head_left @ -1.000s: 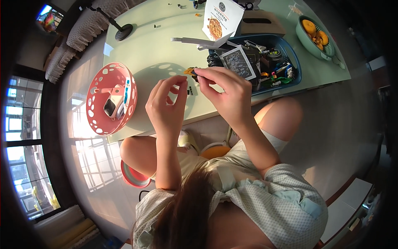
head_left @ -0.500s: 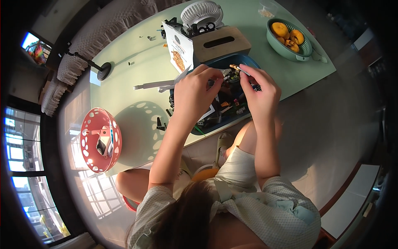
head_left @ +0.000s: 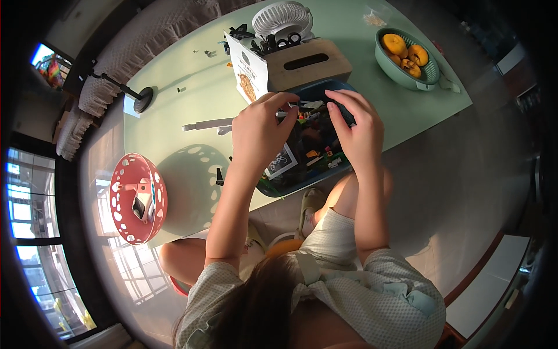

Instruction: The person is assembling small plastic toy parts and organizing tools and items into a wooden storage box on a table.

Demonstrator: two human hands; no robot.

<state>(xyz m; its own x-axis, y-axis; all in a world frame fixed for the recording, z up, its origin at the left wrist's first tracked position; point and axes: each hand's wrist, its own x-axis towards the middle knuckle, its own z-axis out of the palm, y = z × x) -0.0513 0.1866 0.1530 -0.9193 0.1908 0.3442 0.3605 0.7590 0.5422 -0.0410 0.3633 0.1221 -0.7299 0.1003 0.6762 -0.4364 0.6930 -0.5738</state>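
Both hands now hover lower over the blue tray (head_left: 273,187) of small building pieces at the counter's (head_left: 192,104) near edge. Left hand (head_left: 257,131) curls, fingertips pinched; whether it grips a piece I cannot tell. Right hand (head_left: 357,125) spreads loosely open. A wooden tissue box (head_left: 311,64), white fan (head_left: 282,17), green fruit bowl (head_left: 407,55) and red basket (head_left: 138,198) surround them.

Pale green table (head_left: 192,116), blue tray (head_left: 302,180), red basket (head_left: 125,200)

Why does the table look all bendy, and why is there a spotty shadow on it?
Head view: the fisheye lens curves the table edges near the rim; low sunlight from the window side shines through the holes of the red basket, throwing its spotted shadow across the tabletop.
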